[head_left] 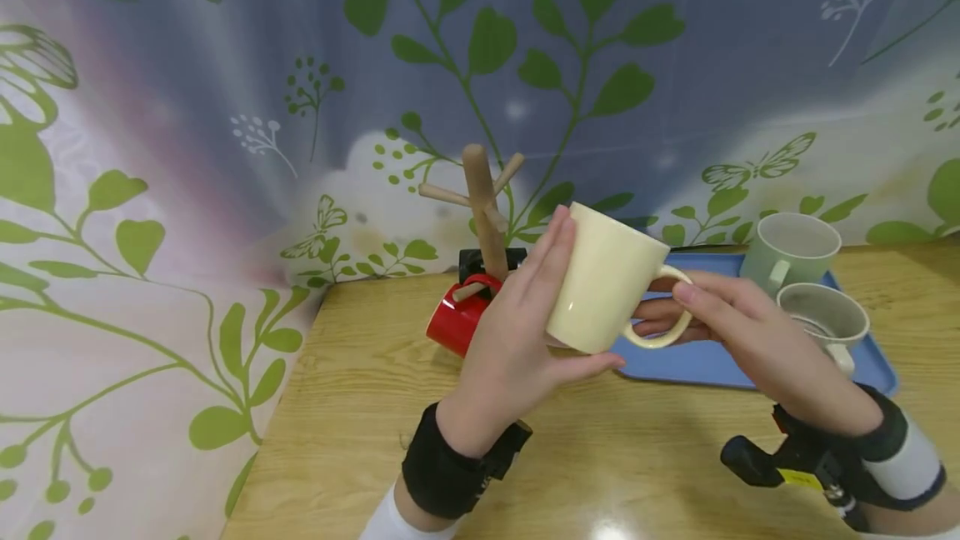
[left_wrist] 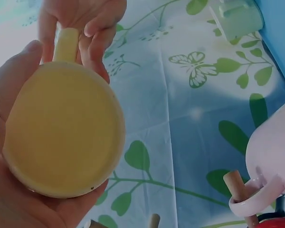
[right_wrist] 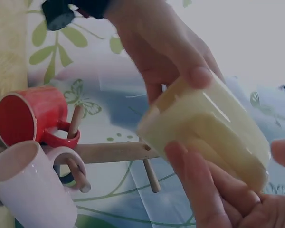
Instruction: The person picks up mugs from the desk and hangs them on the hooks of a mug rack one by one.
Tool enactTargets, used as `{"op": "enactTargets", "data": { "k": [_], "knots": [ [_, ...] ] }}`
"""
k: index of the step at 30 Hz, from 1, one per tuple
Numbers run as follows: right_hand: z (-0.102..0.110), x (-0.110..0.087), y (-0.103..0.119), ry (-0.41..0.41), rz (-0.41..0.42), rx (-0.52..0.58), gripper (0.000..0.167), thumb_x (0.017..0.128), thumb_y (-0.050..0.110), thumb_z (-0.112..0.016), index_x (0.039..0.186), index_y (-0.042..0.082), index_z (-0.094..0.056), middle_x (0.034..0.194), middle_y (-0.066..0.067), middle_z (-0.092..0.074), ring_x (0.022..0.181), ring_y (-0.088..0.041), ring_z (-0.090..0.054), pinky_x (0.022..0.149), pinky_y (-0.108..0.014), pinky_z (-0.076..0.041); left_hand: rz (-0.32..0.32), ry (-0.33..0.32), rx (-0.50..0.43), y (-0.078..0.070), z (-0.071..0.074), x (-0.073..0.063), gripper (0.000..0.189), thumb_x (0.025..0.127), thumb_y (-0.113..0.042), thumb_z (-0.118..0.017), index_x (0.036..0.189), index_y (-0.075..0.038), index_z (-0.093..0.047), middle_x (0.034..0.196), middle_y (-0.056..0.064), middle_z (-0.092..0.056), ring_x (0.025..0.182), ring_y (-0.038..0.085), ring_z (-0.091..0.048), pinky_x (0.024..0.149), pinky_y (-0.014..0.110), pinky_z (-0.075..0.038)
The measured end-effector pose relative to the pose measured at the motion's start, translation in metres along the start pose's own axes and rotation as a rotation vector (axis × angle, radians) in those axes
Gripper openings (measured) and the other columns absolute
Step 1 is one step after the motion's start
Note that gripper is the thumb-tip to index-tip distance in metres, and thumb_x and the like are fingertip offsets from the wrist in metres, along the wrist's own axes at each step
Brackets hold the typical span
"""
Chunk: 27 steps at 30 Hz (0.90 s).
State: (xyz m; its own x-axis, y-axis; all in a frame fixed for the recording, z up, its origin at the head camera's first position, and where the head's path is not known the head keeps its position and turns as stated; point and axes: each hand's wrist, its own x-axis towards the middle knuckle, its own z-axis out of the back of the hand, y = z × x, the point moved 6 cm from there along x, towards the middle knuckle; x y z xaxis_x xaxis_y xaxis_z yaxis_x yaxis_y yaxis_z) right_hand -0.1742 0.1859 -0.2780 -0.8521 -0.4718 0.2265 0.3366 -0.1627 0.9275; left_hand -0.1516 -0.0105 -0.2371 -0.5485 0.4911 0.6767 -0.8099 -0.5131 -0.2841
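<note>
A pale yellow mug [head_left: 609, 280] is held tilted in the air between both hands. My left hand [head_left: 506, 336] grips its body from the left, fingers along the side and thumb low near the base. At the handle, my right hand [head_left: 738, 315] pinches with the thumb in front and fingers behind. The left wrist view looks straight at the mug's round base [left_wrist: 64, 130]. Behind the left hand stands a wooden mug tree [head_left: 483, 207]. On its pegs hang a red mug [right_wrist: 31, 116] and a pale pink mug [right_wrist: 33, 190], the latter mostly hidden in the head view.
A blue tray [head_left: 690, 367] lies right of the mug tree on the wooden table [head_left: 360, 382]. It carries a green mug [head_left: 795, 252] and a greyish-white mug [head_left: 821, 315]. A black object [head_left: 471, 262] shows behind the red mug. A leaf-patterned cloth [head_left: 300, 107] hangs behind.
</note>
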Motion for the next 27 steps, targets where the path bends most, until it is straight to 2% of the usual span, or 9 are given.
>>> {"op": "enactTargets", "data": {
  "k": [5, 8, 11, 13, 15, 18, 20, 22, 27],
  "knots": [
    [-0.011, -0.002, 0.010, 0.010, 0.132, 0.008, 0.042, 0.107, 0.011, -0.025, 0.134, 0.005, -0.056, 0.121, 0.003, -0.072, 0.111, -0.009, -0.068, 0.087, -0.023, -0.053, -0.086, -0.104, 0.026, -0.002, 0.011, -0.001, 0.115, 0.065, -0.035, -0.090, 0.154, -0.001, -0.025, 0.160, 0.016, -0.030, 0.142, 0.025, -0.043, 0.107, 0.030, -0.048],
    [-0.017, -0.003, 0.017, 0.046, 0.212, 0.044, 0.046, 0.108, 0.015, -0.020, 0.141, 0.001, -0.048, 0.132, 0.000, -0.066, 0.121, -0.009, -0.063, 0.096, -0.019, -0.049, -0.141, -0.205, 0.019, -0.004, 0.019, -0.003, 0.112, 0.064, -0.030, -0.089, 0.153, -0.002, -0.027, 0.157, 0.019, -0.035, 0.139, 0.026, -0.047, 0.105, 0.032, -0.050],
    [-0.024, -0.003, 0.026, 0.091, 0.288, 0.021, 0.046, 0.107, 0.014, -0.022, 0.149, 0.001, -0.037, 0.144, -0.007, -0.055, 0.131, -0.012, -0.056, 0.104, -0.017, -0.044, -0.171, -0.330, 0.002, -0.002, 0.031, -0.004, 0.112, 0.061, -0.023, -0.088, 0.154, -0.005, -0.028, 0.154, 0.021, -0.039, 0.136, 0.029, -0.050, 0.103, 0.035, -0.051],
    [-0.026, -0.001, 0.028, 0.085, 0.312, -0.118, 0.047, 0.105, 0.009, -0.030, 0.152, 0.007, -0.032, 0.150, -0.007, -0.049, 0.137, -0.010, -0.049, 0.108, -0.014, -0.040, -0.171, -0.403, -0.034, 0.002, 0.040, -0.005, 0.111, 0.061, -0.019, -0.087, 0.154, -0.008, -0.027, 0.154, 0.022, -0.039, 0.135, 0.031, -0.050, 0.103, 0.036, -0.051],
    [-0.023, 0.004, 0.026, 0.025, 0.331, -0.341, 0.052, 0.102, 0.006, -0.041, 0.153, 0.015, -0.033, 0.152, -0.007, -0.047, 0.139, -0.011, -0.046, 0.109, -0.011, -0.037, -0.160, -0.466, -0.086, 0.007, 0.050, -0.005, 0.110, 0.063, -0.016, -0.086, 0.155, -0.006, -0.026, 0.153, 0.022, -0.040, 0.132, 0.031, -0.052, 0.102, 0.037, -0.051],
    [-0.012, 0.014, 0.012, -0.105, 0.283, -0.688, 0.059, 0.098, 0.013, -0.055, 0.152, 0.025, -0.034, 0.152, -0.003, -0.046, 0.139, -0.020, -0.046, 0.111, -0.028, -0.040, -0.093, -0.558, -0.145, 0.019, 0.065, -0.007, 0.105, 0.066, -0.013, -0.083, 0.153, -0.001, -0.026, 0.152, 0.019, -0.042, 0.129, 0.030, -0.052, 0.103, 0.036, -0.048],
    [-0.001, 0.021, -0.001, -0.176, 0.249, -0.829, 0.061, 0.097, 0.020, -0.059, 0.153, 0.025, -0.033, 0.153, -0.005, -0.045, 0.137, -0.029, -0.047, 0.109, -0.043, -0.041, -0.018, -0.617, -0.148, 0.029, 0.074, -0.010, 0.102, 0.066, -0.011, -0.082, 0.152, 0.002, -0.028, 0.150, 0.016, -0.046, 0.125, 0.028, -0.053, 0.100, 0.033, -0.048],
    [0.010, 0.027, -0.014, -0.204, 0.204, -0.891, 0.063, 0.098, 0.025, -0.058, 0.154, 0.023, -0.030, 0.156, -0.009, -0.039, 0.139, -0.038, -0.042, 0.107, -0.056, -0.038, 0.068, -0.667, -0.125, 0.040, 0.081, -0.015, 0.100, 0.066, -0.012, -0.082, 0.151, 0.001, -0.031, 0.150, 0.012, -0.047, 0.123, 0.026, -0.053, 0.097, 0.030, -0.047],
    [0.032, 0.035, -0.047, -0.175, 0.052, -1.010, 0.069, 0.098, 0.039, -0.057, 0.156, 0.018, -0.025, 0.163, -0.016, -0.022, 0.147, -0.043, -0.026, 0.115, -0.062, -0.027, 0.221, -0.728, -0.102, 0.068, 0.095, -0.027, 0.095, 0.069, -0.014, -0.081, 0.152, -0.010, -0.034, 0.152, 0.002, -0.045, 0.120, 0.020, -0.051, 0.092, 0.026, -0.047]
  ]
}}
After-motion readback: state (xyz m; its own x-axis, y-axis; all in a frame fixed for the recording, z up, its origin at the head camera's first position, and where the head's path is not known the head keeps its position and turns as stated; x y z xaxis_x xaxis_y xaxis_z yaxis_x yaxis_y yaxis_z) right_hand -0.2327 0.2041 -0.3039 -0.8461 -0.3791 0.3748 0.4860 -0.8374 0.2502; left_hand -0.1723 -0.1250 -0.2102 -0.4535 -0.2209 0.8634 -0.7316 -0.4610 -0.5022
